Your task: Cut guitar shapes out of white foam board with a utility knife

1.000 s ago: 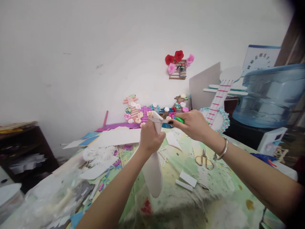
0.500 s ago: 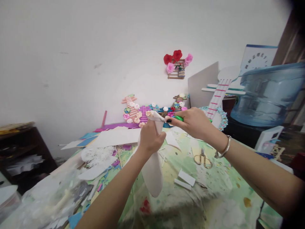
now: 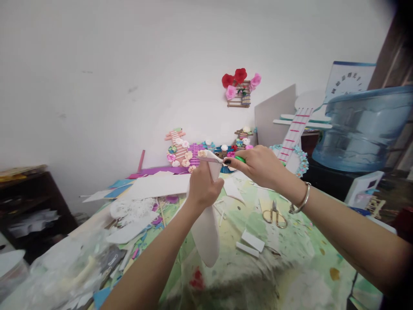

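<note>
My left hand (image 3: 204,187) is closed around a long white board piece (image 3: 207,243) with a rounded lower end, held upright over the table. My right hand (image 3: 258,165) grips the green handle of a knife (image 3: 211,159). Its thin metal blade points left and lies across the upper part of the white piece, just above my left fingers. Whether the blade has cut into the piece I cannot tell. Gold-handled scissors (image 3: 275,216) lie on the table below my right forearm, with small white offcuts (image 3: 253,241) closer to me.
White shreds (image 3: 135,211) and a clear plastic bag (image 3: 64,275) cover the left side of the table. Flower-decorated craft guitars (image 3: 179,150) stand along the wall. At the right are a white guitar shape (image 3: 298,125) and a large blue water bottle (image 3: 361,131).
My right hand has shifted slightly left, and the knife blade now tilts a little more over the white piece. My left hand keeps its grip almost in place.
</note>
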{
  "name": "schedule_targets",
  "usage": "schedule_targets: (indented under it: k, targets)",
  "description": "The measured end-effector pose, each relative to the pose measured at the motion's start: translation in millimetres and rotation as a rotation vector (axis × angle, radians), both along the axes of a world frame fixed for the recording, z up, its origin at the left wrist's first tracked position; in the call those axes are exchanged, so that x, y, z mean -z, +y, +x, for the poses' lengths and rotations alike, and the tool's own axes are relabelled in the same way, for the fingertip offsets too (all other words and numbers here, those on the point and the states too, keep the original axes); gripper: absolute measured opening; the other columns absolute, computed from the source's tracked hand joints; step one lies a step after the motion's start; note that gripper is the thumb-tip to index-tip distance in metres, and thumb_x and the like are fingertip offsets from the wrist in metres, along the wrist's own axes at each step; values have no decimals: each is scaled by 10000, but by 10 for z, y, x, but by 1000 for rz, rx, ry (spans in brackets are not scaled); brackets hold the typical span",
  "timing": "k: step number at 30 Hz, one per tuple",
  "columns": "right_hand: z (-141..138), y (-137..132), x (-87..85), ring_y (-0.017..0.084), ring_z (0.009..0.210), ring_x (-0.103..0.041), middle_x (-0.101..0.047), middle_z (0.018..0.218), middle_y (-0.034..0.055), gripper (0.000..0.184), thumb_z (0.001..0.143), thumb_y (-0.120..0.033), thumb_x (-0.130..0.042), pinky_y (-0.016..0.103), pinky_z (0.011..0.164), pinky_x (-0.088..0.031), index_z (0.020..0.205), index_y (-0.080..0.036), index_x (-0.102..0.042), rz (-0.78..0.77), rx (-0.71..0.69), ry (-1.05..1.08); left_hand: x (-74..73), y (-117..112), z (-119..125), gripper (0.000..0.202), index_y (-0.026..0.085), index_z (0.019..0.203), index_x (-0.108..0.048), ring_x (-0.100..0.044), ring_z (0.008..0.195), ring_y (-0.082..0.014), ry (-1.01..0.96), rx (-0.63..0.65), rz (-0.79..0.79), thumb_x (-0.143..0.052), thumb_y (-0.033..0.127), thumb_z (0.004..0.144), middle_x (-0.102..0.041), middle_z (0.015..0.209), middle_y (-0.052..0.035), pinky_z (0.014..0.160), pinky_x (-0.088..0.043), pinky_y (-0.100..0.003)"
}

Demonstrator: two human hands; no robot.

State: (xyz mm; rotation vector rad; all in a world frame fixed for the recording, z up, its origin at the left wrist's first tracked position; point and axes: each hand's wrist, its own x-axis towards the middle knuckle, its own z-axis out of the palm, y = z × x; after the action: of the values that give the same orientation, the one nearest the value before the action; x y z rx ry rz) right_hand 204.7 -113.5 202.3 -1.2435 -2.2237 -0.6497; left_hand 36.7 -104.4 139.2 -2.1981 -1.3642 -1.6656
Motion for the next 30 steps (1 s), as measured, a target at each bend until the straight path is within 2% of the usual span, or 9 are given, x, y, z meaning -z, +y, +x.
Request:
schedule_targets:
  k: [9,15,24,30]
  targets:
    - [-16,52,23,122,493,-367,-511,533,35,715,853,-680,-142,263,519,-163,687,-167,-613,-13,-48,-1,16,-44,-75,304,180,886,-440,-370,531,-131,-103,90,-3,-495,222,591,-427,620,32,497,-271,-265]
    - [23,51,30,117,488,-329,-484,522,24,672,858,-665,-183,264,517,-157,643,-174,-588,-27,-37,24,21,-56,-97,230,205,781,-367,-316,490,-109,-81,81,51,-498,208,592,-355,579,55,468,-207,-256]
    - [5,39,15,128,494,-339,-482,517,28,683,859,-667,-148,266,516,-147,635,-174,-564,-11,-4,-15,-24,-92,-49,278,192,873,-392,-416,578,-161,16,60,-1,-470,235,610,-443,664,3,527,-278,-279]
    - [-17,4,22,116,477,-313,-463,512,24,677,898,-599,-91,275,523,-133,594,-171,-518,7,-16,2,-8,-96,2,248,199,840,-379,-372,568,-151,35,31,-2,-478,242,617,-405,653,8,527,-247,-277]
